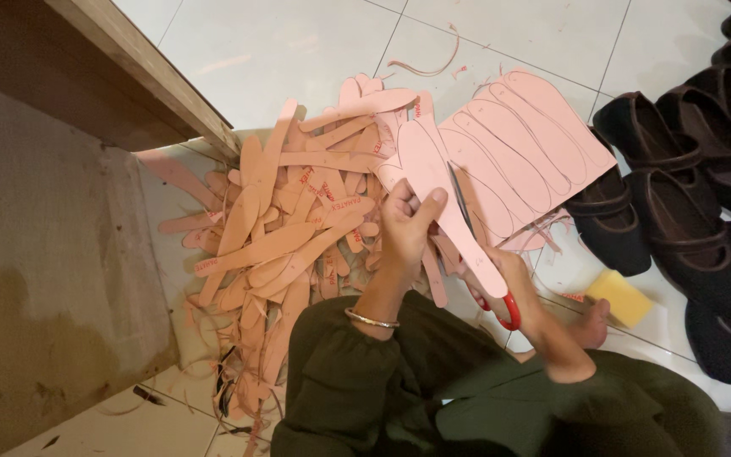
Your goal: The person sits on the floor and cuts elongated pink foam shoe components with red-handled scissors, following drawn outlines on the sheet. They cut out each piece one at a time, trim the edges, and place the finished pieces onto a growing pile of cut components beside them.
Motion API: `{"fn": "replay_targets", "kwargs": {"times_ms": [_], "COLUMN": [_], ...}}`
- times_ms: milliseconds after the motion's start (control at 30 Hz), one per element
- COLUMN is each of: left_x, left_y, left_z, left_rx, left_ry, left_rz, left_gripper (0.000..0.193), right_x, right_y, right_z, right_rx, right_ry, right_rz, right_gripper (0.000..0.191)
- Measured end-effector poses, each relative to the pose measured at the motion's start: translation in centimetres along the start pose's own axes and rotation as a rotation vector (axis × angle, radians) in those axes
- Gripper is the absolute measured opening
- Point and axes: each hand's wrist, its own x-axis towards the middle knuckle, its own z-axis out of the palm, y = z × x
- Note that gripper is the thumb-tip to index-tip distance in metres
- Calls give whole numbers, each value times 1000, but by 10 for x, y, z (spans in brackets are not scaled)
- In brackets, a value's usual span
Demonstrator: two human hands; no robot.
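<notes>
We look down from above at a person seated on a white tiled floor (281, 42), cutting pink sheet material. Our left hand (408, 222) is closed in a pinch on a long pink insole-shaped piece (442, 190), thumb on top and fingers curled beneath it. The piece's long axis runs diagonally: its rounded end points far and left, and its other end points near and right, toward our right hand. It is still joined to a larger pink sheet (526, 135) marked with drawn insole outlines, which lies just to the right and farther away.

Our right hand (522, 288) is wrapped around the red handles of a pair of scissors (480, 254). The blades point away from us, along the right edge of the insole piece, and follow nearly the same diagonal. How wide the blades are parted we cannot tell.

To the left lies a heap of cut pink insoles (289, 220) with thin trimmings scattered around it. Farther left stands a wooden bench (129, 76). On the right, rows of black shoes (687, 186) sit on the floor, and a yellow sponge (621, 297) lies near them. A thin bangle (371, 319) circles the left wrist.
</notes>
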Motion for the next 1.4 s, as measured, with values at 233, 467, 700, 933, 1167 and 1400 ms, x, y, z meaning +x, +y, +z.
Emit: {"fn": "replay_targets", "kwargs": {"times_ms": [233,467,700,933,1167,1400], "left_x": [-4,-5,-1,-2,-6,-7], "left_y": [5,11,0,-13,-18,-9], "left_z": [8,11,10,9,15,14], "left_rx": [-43,-33,-55,49,-10,-6], "left_ry": [-121,-129,-44,-128,-98,-85], "left_rz": [-107,-114,-42,-21,-66,-16], "left_gripper": [22,24,22,17,15,15], "right_x": [12,6,9,21,11,14], "right_y": [2,7,15,16,16,26], "right_z": [-2,-6,-2,-3,-3,-9], "right_rx": [215,274,233,291,168,180], "right_ry": [-50,-37,-40,-19,16,-27], "right_rz": [1,6,44,98,-80,-40], "right_gripper": [15,12,18,28,22,25]}}
